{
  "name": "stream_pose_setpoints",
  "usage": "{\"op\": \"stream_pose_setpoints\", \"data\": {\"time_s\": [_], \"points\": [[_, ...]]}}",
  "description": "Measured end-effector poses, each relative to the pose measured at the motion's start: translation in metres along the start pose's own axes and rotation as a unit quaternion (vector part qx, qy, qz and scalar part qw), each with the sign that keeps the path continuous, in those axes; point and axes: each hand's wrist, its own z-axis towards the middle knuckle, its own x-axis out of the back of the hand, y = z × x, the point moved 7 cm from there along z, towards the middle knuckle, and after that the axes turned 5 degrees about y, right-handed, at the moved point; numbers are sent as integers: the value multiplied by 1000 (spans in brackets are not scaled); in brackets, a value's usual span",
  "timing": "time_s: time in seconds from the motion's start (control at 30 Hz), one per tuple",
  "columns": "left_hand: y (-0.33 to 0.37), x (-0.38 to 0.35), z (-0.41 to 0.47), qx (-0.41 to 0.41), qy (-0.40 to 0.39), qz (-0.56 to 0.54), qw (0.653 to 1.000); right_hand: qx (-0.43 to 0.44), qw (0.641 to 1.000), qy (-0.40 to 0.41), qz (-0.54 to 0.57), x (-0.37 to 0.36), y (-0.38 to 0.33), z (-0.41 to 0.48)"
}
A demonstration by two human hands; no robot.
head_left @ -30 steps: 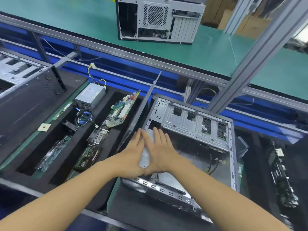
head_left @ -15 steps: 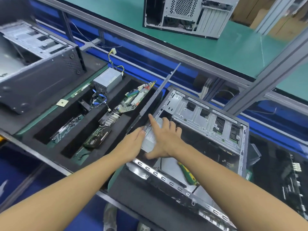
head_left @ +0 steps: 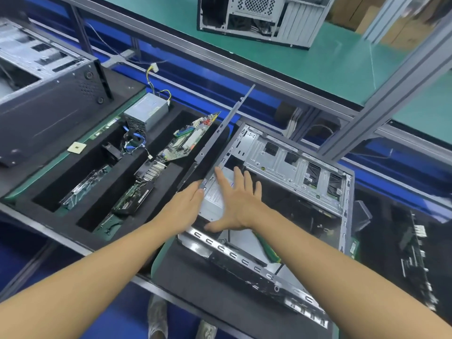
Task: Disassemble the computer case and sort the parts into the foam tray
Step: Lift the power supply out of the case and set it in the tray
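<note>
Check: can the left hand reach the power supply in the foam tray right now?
Likely yes. The left hand is at the near end of the side panel standing on edge, on its tray side; the power supply stands uncovered farther back-left, nothing blocking between.

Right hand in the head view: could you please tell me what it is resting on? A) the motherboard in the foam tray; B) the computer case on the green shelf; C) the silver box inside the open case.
C: the right hand lies flat, fingers spread, on the silver box inside the open case.
</note>
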Motion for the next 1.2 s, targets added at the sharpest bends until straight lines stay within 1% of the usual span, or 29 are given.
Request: {"op": "stream_pose_setpoints", "data": {"time_s": [0.07,0.13,0.23,0.3,0.37,0.43,0.5,0.53,0.57,0.63,0.67,0.73,0.8,0.9,0.97,1.07,1.2], "points": [[-4,4,-3,33,20,-70,997,7,999,27,30,2,-6,-1],[-12,13,-14,63,83,-136,985,10,997,41,64,3,-8,-3],[-28,18,-44,81,168,-175,967,17,996,44,70,3,-7,-4],[-44,14,-60,135,203,-202,948,19,997,37,59,4,-7,-2],[-64,4,-68,232,222,-253,913,17,998,27,48,3,-7,-1],[-77,-5,-77,333,228,-320,857,10,999,13,44,3,-5,-1],[-89,-20,-94,409,204,-373,808,1,999,0,40,3,-4,-1],[-93,-32,-104,429,179,-398,791,-2,999,-4,38,3,-4,-1],[-90,-42,-112,427,149,-419,787,-1,999,-2,35,3,-5,-1],[-72,-61,-121,404,79,-434,801,0,999,13,31,7,-7,-4],[-63,-68,-118,381,68,-441,810,1,999,21,31,8,-9,-5],[-50,-75,-105,343,73,-427,834,5,999,30,36,9,-11,-8],[-41,-83,-93,326,67,-398,855,8,999,37,37,9,-15,-11],[-48,-90,-90,343,66,-382,856,12,998,53,34,12,-17,-13],[-53,-84,-88,335,82,-367,864,13,998,56,31,17,-17,-10],[-62,-75,-81,332,137,-378,853,4,998,53,36,23,-16,-3],[-62,-76,-68,317,148,-395,849,-4,997,59,52,24,-15,6]]}}
